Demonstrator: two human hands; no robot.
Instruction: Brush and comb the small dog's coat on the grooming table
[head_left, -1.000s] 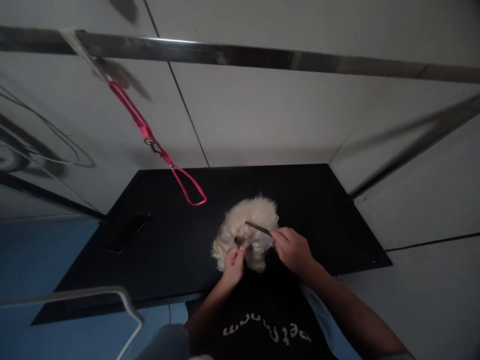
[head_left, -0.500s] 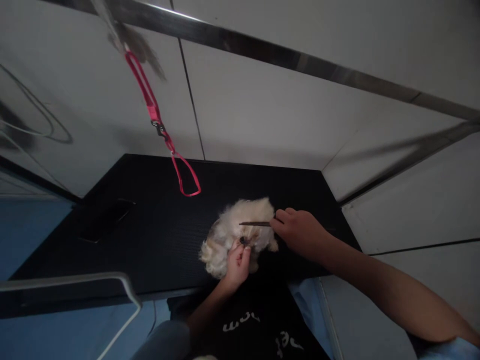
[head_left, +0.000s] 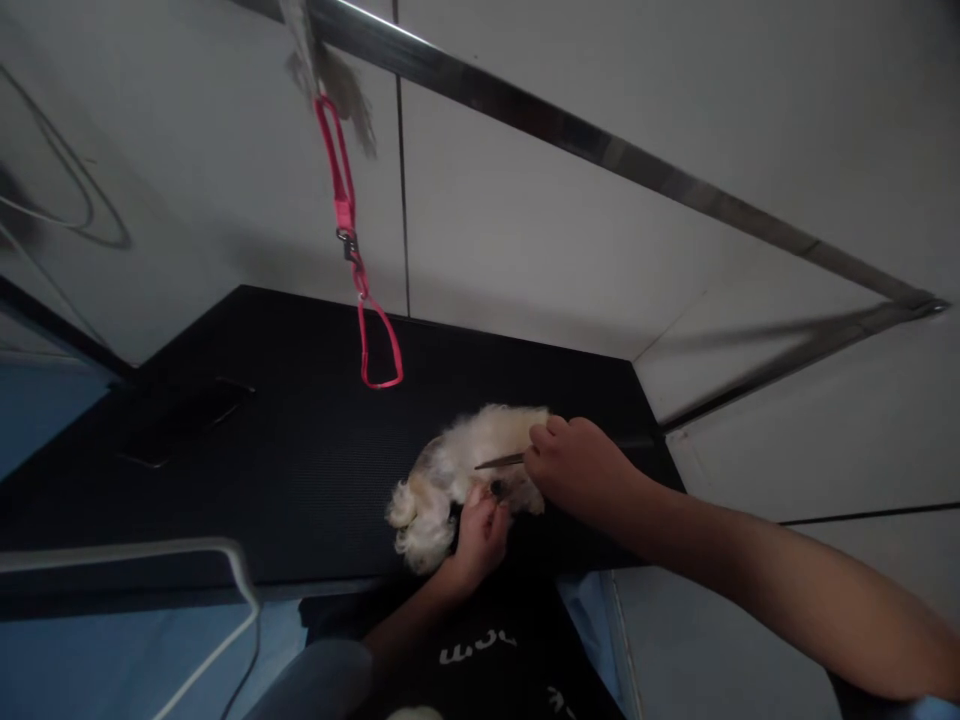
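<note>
A small dog with fluffy white and cream fur is on the black table, its dark nose turned toward me. My left hand is closed on the dog's muzzle, with thumb and fingers just below the nose. Above the muzzle, my right hand is closed around what look like scissors. Their slim, pointed blade lies over the fur of the dog's head, tip to the left. The handles are hidden inside my fist, and I cannot tell whether the blade touches the fur.
A pink grooming loop hangs over the black ribbed table. On the table's left part lies a dark flat object, perhaps a phone. A metal rail crosses the pale wall. At lower left is a white bent tube.
My view has shifted. The blade has tilted, its tip now lower and nearer the dog's nose. The dog's head has turned a little; my left hand keeps hold of its muzzle.
</note>
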